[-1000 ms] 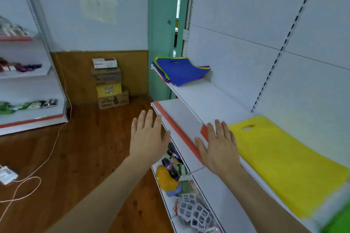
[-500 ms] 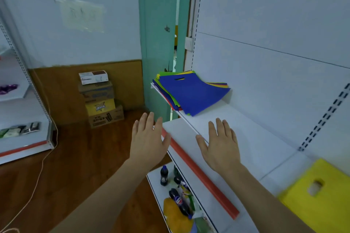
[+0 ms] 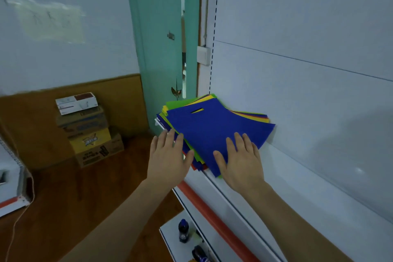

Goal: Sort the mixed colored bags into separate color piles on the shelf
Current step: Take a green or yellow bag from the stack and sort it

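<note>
A mixed stack of flat bags (image 3: pixel 214 132) lies at the far end of the white shelf (image 3: pixel 297 189), with a blue bag on top and green, yellow and red edges showing beneath. My right hand (image 3: pixel 240 159) lies flat with straight fingers on the near corner of the blue bag. My left hand (image 3: pixel 168 155) is open at the stack's left edge, its fingertips at the bags' side; contact there is unclear.
A teal door frame (image 3: pixel 157 49) stands just behind the stack. Stacked cardboard boxes (image 3: pixel 89 132) sit on the wooden floor to the left. A lower shelf (image 3: pixel 212 208) with a red edge strip holds dark bottles (image 3: pixel 183 231). Another shelf unit's corner is at the far left.
The view has swung left toward the stack and the yellow bag has left the frame. Both hands have reached forward to the stack, the right one now resting on the blue bag.
</note>
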### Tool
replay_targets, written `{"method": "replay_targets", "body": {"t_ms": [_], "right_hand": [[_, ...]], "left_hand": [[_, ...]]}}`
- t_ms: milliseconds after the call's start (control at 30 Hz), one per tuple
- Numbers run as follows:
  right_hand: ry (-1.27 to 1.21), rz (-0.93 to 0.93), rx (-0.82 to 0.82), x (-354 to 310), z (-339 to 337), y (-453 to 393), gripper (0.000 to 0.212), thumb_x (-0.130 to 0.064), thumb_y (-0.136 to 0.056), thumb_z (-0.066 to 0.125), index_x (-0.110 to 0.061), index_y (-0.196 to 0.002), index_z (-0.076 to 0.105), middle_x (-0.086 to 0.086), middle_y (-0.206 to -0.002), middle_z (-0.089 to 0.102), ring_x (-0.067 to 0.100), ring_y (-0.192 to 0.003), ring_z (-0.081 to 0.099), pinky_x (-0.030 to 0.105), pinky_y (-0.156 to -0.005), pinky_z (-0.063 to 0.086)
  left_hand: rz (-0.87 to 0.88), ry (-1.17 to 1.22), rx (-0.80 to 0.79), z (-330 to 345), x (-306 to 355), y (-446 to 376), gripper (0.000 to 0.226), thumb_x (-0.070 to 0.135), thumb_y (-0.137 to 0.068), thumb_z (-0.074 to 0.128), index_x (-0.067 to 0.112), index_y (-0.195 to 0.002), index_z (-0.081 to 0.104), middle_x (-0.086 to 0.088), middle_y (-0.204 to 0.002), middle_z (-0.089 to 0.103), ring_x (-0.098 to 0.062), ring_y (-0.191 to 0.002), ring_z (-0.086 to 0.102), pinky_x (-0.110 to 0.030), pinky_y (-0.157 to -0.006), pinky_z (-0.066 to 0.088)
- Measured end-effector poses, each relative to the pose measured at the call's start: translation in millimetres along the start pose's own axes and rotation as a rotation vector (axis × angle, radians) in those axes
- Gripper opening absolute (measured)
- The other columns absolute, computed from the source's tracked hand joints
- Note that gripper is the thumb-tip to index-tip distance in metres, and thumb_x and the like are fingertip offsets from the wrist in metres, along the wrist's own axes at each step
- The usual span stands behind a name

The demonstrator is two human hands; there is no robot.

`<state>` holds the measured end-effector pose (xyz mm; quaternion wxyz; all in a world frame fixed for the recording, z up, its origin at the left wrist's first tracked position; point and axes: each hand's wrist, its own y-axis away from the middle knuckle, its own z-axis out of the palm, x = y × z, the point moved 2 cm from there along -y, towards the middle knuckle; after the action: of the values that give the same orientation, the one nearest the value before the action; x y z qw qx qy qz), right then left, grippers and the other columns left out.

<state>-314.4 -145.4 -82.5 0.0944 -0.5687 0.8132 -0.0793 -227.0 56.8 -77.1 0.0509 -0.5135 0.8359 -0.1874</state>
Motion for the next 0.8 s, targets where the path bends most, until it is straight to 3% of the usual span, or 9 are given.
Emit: {"method": "replay_targets", "body": {"t_ms": [267, 533, 700, 800], "right_hand": [[0.051, 0.13, -0.059, -18, 22, -51, 0.081, -0.071, -0.103, 0.012, -0.022, -0.164, 0.033, 0.005, -0.174, 0.023, 0.03, -0.162, 0.01, 0.052, -0.13, 0.015], [0.067, 0.331, -0.143, -52, 37, -63, 0.065, -0.059, -0.108, 0.021, -0.027, -0.164, 0.031, -0.002, -0.173, 0.025, 0.025, -0.16, 0.017, 0.05, -0.13, 0.015], [0.092, 0.408, -0.143, -66, 34, -52, 0.06, -0.053, -0.11, 0.022, -0.028, -0.163, 0.033, -0.005, -0.172, 0.027, 0.024, -0.16, 0.017, 0.05, -0.13, 0.016], [0.115, 0.529, -0.096, -64, 26, -41, 0.057, -0.055, -0.109, 0.028, -0.029, -0.157, 0.044, -0.003, -0.169, 0.034, 0.025, -0.16, 0.02, 0.048, -0.13, 0.017]], "left_hand": [[0.187, 0.061, -0.046, 48, -25, -96, 0.081, 0.071, -0.101, 0.017, 0.02, -0.161, 0.038, -0.008, -0.171, 0.029, -0.028, -0.161, 0.012, -0.051, -0.131, 0.01], [0.532, 0.026, -0.121, 69, -48, -158, 0.094, 0.079, -0.097, 0.008, 0.018, -0.156, 0.047, -0.012, -0.171, 0.028, -0.031, -0.16, 0.015, -0.052, -0.13, 0.009], [0.694, 0.019, -0.205, 84, -42, -161, 0.104, 0.087, -0.09, -0.001, 0.022, -0.16, 0.041, -0.016, -0.171, 0.027, -0.032, -0.161, 0.011, -0.055, -0.129, 0.006], [0.735, -0.004, -0.2, 90, -36, -158, 0.105, 0.084, -0.091, -0.003, 0.018, -0.161, 0.038, -0.02, -0.168, 0.032, -0.035, -0.159, 0.018, -0.056, -0.128, 0.008]]}}
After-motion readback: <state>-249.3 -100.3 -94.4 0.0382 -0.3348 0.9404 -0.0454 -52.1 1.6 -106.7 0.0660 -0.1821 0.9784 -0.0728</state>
